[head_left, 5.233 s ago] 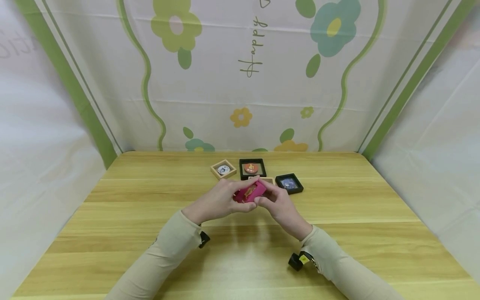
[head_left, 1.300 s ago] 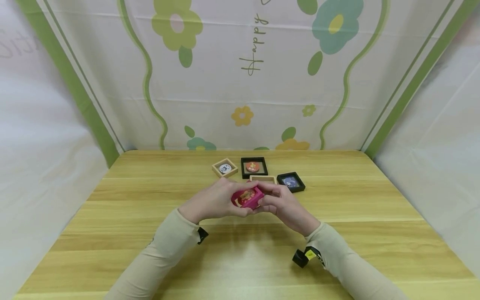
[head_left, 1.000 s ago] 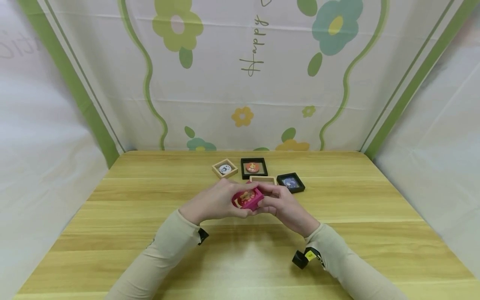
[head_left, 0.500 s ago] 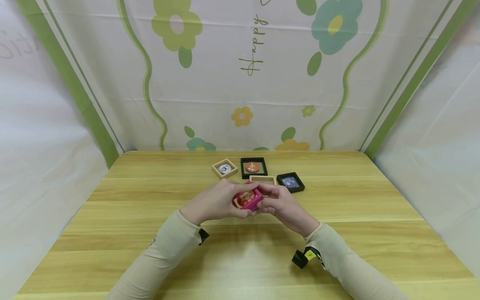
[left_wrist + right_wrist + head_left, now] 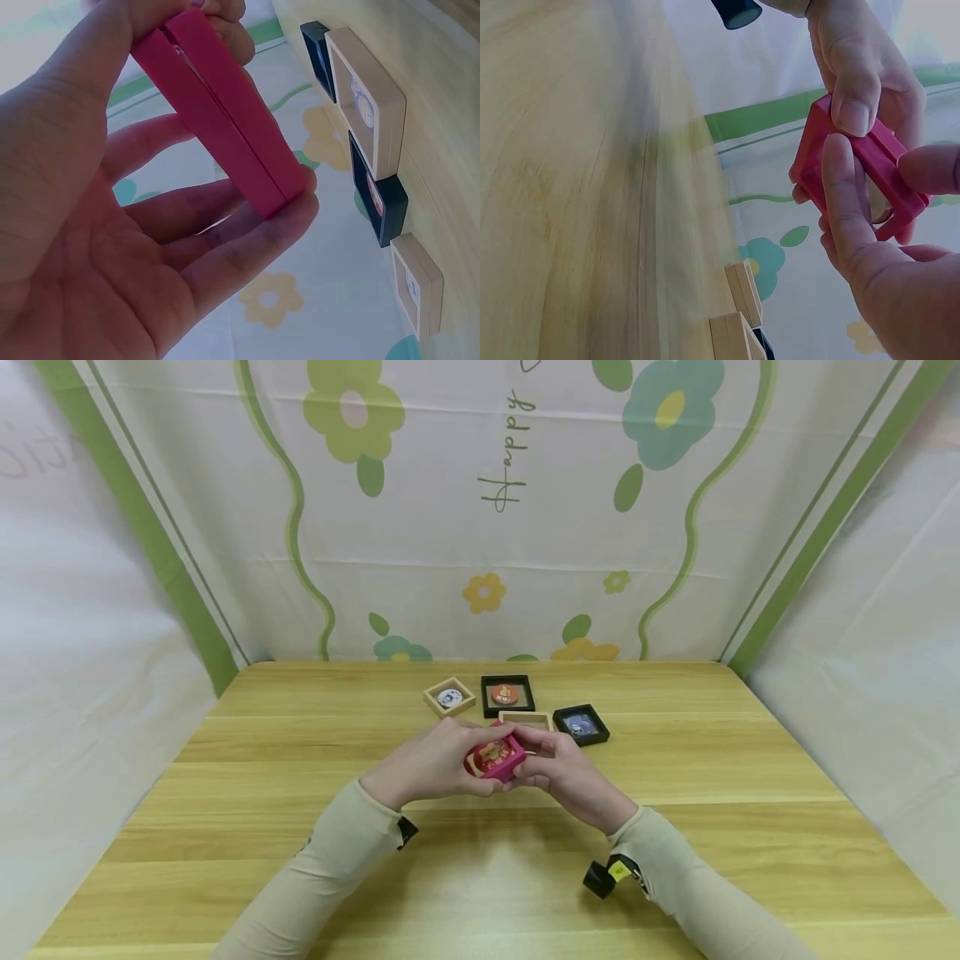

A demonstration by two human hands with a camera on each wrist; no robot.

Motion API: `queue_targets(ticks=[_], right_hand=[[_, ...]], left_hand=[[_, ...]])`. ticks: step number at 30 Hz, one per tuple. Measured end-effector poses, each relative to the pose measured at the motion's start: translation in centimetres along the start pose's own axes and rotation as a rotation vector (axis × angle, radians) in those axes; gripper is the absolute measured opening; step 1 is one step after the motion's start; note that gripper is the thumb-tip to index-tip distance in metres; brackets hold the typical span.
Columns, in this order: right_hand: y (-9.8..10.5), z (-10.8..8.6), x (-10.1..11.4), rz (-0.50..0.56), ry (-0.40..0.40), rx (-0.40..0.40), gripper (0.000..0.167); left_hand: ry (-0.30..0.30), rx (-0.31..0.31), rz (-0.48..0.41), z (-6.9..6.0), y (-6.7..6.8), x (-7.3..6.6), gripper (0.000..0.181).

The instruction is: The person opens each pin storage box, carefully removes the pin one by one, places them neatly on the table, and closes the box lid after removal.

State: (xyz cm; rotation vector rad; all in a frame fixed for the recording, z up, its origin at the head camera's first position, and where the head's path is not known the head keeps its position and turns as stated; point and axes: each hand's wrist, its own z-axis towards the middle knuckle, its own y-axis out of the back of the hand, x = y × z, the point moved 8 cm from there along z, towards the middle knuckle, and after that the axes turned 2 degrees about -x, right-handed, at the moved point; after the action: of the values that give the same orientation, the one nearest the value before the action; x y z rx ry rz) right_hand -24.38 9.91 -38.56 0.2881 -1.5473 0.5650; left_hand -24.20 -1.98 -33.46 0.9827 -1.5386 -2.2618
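Both hands hold a magenta display frame (image 5: 516,765) above the table. Through its window shows a round red badge (image 5: 493,753) with a gold-brown figure. The left hand (image 5: 431,762) spans the frame from the left, thumb on one edge and fingertips on the opposite edge. From the right, the right hand (image 5: 573,781) pinches its side and corner between thumb and fingers. In the left wrist view the magenta frame (image 5: 210,124) is seen edge-on, its two halves together with a thin dark seam, slightly wider near one end. In the right wrist view fingers partly cover it.
Behind the hands on the wooden table (image 5: 300,860) lie a small wooden frame (image 5: 449,697) with a white badge, a black frame (image 5: 507,696) with an orange badge, a wooden frame (image 5: 526,718) partly hidden by the hands, and a black frame (image 5: 581,725) with a bluish-purple piece.
Compared with about five seconds ago, the magenta frame has turned so its window and badge face up more, and the right hand has shifted its grip. Over the last second it tilts only slightly.
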Motion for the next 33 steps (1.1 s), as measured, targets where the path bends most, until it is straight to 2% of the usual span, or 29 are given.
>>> queue_targets(ticks=[8, 16, 20, 26, 33], right_hand=[[0.1, 0.1, -0.2, -0.02, -0.011, -0.015, 0.064], [0.3, -0.1, -0.2, 0.029, -0.018, -0.033, 0.066], [0.3, 0.0, -0.1, 0.098, -0.021, -0.036, 0.066], [0.4, 0.0, 0.3, 0.192, -0.014, -0.043, 0.066], [0.5, -0.1, 0.4, 0.2, -0.008, -0.042, 0.064]], left_hand=[[-0.03, -0.014, 0.018, 0.0, 0.0, -0.2, 0.066], [-0.004, 0.008, -0.015, 0.1, -0.1, -0.1, 0.068], [0.04, -0.016, -0.049, 0.1, 0.3, 0.2, 0.074], [0.135, -0.069, -0.046, -0.1, 0.9, 0.7, 0.084], [0.161, -0.095, -0.088, -0.1, 1.0, 0.9, 0.081]])
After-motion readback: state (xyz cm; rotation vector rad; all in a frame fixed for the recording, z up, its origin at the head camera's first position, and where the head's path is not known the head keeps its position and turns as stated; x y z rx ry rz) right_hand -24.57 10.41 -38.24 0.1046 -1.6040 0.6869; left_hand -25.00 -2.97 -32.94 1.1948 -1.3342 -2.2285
